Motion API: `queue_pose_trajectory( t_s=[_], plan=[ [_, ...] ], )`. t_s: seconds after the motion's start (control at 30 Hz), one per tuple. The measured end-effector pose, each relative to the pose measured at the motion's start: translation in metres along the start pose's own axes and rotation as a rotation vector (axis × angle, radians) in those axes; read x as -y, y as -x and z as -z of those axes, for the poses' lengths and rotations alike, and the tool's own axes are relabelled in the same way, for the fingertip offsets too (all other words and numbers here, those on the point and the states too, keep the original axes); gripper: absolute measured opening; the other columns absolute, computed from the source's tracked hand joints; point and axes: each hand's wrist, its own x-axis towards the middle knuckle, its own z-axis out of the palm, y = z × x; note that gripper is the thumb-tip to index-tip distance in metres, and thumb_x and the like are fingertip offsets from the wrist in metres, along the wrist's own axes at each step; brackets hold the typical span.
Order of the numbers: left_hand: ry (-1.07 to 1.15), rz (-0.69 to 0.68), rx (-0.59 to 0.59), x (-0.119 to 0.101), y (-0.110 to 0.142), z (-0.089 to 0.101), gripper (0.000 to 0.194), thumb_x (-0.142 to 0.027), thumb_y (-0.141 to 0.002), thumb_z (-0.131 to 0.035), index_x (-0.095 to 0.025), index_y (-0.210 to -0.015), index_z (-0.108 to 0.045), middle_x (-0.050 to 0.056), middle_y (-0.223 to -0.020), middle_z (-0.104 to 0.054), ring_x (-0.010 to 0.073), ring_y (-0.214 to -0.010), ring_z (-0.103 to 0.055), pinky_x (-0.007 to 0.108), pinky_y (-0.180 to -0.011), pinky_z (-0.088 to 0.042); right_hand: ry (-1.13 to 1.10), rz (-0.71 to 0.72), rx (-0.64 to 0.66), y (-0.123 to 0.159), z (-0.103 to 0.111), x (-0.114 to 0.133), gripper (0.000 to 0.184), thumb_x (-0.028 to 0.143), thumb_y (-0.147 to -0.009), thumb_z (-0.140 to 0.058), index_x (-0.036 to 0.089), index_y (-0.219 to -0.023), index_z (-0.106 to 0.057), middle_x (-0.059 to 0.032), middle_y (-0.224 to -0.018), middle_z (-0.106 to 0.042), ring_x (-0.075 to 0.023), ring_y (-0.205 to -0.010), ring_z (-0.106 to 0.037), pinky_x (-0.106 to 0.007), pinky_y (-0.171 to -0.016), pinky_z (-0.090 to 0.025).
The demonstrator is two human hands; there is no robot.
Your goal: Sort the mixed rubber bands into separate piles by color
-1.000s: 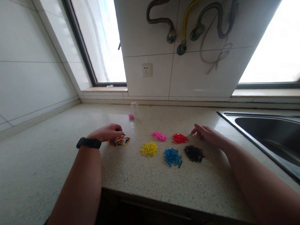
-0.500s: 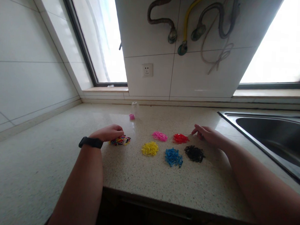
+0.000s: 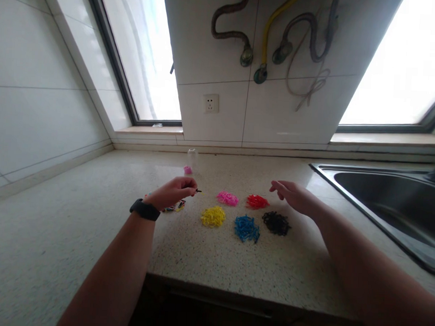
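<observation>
My left hand (image 3: 175, 191), with a black band on its wrist, is lifted above a mixed-colour pile of small rubber bands (image 3: 174, 207) and pinches one small black band (image 3: 198, 191). On the speckled counter (image 3: 235, 260) lie sorted piles: pink (image 3: 227, 198), red (image 3: 256, 201), yellow (image 3: 213, 216), blue (image 3: 247, 228) and black (image 3: 276, 222). My right hand (image 3: 291, 195) hovers just right of the red pile, above the black one, fingers loosely stretched and holding nothing.
A small clear jar with a pink lid beside it (image 3: 190, 163) stands near the back wall. A steel sink (image 3: 388, 204) fills the right side. A wall socket (image 3: 211, 103) and hoses (image 3: 269, 35) hang on the tiled wall between two windows.
My left hand has risen off the mixed pile and shifted right with a black band pinched in its fingers. My right hand has lifted slightly and moved a little left.
</observation>
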Motion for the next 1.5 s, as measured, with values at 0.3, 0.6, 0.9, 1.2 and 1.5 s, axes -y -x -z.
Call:
queue_pose_trajectory(
  t_s=[0.3,0.6,0.9,1.2,1.5],
  plan=[
    [0.277,-0.074,0.017,-0.026,-0.010,-0.051,0.025,-0.041,-0.079,-0.062,-0.017,-0.086,-0.056,0.000,-0.077,-0.052,0.0111,-0.064,-0.039,0.024,-0.057,-0.031,-0.144,0.322,-0.056,0.026,-0.026,0.070,0.038,0.053,-0.093,-0.051,0.020,-0.091,-0.070,0.0005,-0.065,-0.057,-0.0133,-0.059,-0.046,-0.027,-0.055,-0.035],
    [0.496,-0.079,0.030,-0.021,-0.017,-0.070,0.021,-0.035,-0.083,-0.063,-0.017,-0.086,-0.055,-0.003,-0.071,-0.046,0.0082,-0.057,-0.032,0.023,-0.053,-0.022,-0.366,0.439,0.038,0.050,-0.053,0.115,0.030,0.049,-0.089,-0.063,0.022,-0.097,-0.069,0.0022,-0.066,-0.054,-0.0106,-0.057,-0.040,-0.025,-0.051,-0.031],
    [0.510,-0.067,0.072,-0.028,-0.019,-0.078,0.024,-0.039,-0.083,-0.064,-0.016,-0.085,-0.056,-0.004,-0.069,-0.043,0.0082,-0.057,-0.033,0.023,-0.054,-0.023,-0.396,0.450,0.013,0.050,-0.060,0.113,0.024,0.045,-0.089,-0.064,0.022,-0.092,-0.068,0.0020,-0.066,-0.054,-0.0109,-0.058,-0.042,-0.026,-0.053,-0.032],
    [0.575,-0.079,0.055,-0.022,-0.020,-0.077,0.023,-0.037,-0.086,-0.067,-0.016,-0.087,-0.056,-0.003,-0.071,-0.048,0.0066,-0.056,-0.033,0.021,-0.052,-0.022,-0.401,0.434,-0.072,0.051,-0.049,0.116,0.022,0.041,-0.088,-0.065,0.020,-0.090,-0.068,0.0031,-0.063,-0.052,-0.0094,-0.055,-0.039,-0.024,-0.050,-0.031],
    [0.623,-0.100,0.065,-0.020,-0.020,-0.076,0.023,-0.034,-0.087,-0.070,-0.015,-0.089,-0.057,-0.003,-0.074,-0.054,0.0049,-0.055,-0.033,0.020,-0.052,-0.022,-0.516,0.473,-0.145,0.055,-0.043,0.119,0.017,0.035,-0.087,-0.067,0.018,-0.090,-0.066,0.0050,-0.062,-0.049,-0.0078,-0.055,-0.042,-0.023,-0.050,-0.034]
  ],
)
